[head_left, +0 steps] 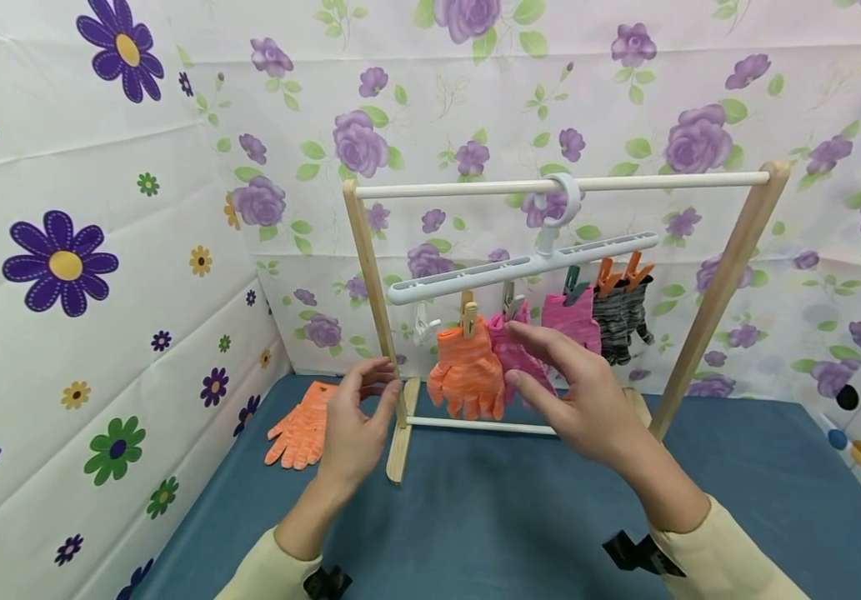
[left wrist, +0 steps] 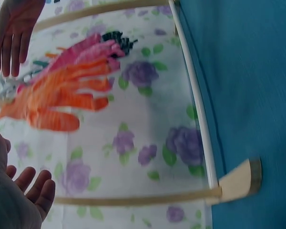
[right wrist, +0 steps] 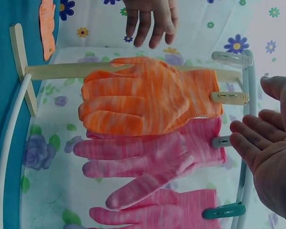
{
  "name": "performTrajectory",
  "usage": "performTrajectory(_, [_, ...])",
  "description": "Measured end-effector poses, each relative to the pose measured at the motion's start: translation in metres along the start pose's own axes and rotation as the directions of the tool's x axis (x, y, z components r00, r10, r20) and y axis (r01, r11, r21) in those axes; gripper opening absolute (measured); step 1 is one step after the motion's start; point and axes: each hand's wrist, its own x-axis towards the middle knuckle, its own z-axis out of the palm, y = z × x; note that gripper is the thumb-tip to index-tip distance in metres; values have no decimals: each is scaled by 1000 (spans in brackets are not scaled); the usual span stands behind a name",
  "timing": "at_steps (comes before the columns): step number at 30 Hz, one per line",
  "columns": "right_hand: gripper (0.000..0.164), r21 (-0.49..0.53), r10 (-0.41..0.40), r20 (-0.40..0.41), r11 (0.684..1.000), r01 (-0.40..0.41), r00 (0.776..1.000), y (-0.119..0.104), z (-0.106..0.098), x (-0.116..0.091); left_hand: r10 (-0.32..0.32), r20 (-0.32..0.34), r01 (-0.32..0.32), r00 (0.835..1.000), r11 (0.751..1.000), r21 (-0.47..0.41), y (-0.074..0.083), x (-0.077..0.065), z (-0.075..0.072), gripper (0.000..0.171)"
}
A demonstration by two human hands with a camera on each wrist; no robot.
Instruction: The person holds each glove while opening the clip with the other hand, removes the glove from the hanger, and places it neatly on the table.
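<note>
A grey hanger (head_left: 520, 268) hangs tilted from the rod of a wooden rack, with several gloves clipped below it. An orange glove (head_left: 468, 375) hangs from a beige clothespin (right wrist: 229, 98). Beside it are two pink gloves (right wrist: 143, 152), on grey and green clothespins, then dark grey gloves (head_left: 613, 321) on orange ones. My right hand (head_left: 588, 396), fingers extended, is in front of the pink gloves, holding nothing. Near the rack's left post, my left hand (head_left: 358, 421) has loosely bent, empty fingers. Another orange glove (head_left: 302, 429) lies on the table behind it.
The rack's left post (head_left: 372, 275) and right post (head_left: 723, 300) stand on wooden feet, joined low down by a white bar (head_left: 483, 427). A white clothespin (head_left: 424, 325) with nothing in it hangs at the hanger's left end. Flowered sheets enclose the blue tabletop (head_left: 490, 517).
</note>
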Motion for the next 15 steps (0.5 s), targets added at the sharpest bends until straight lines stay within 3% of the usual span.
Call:
performTrajectory(9, [58, 74, -8, -14, 997, 9, 1000, -1, 7, 14, 5, 97, 6, 995, 993, -114, 18, 7, 29, 43])
performTrajectory(15, [56, 119, 1, -20, 993, 2, 1000, -2, 13, 24, -38, 149, 67, 988, 979, -193, 26, 18, 45, 50])
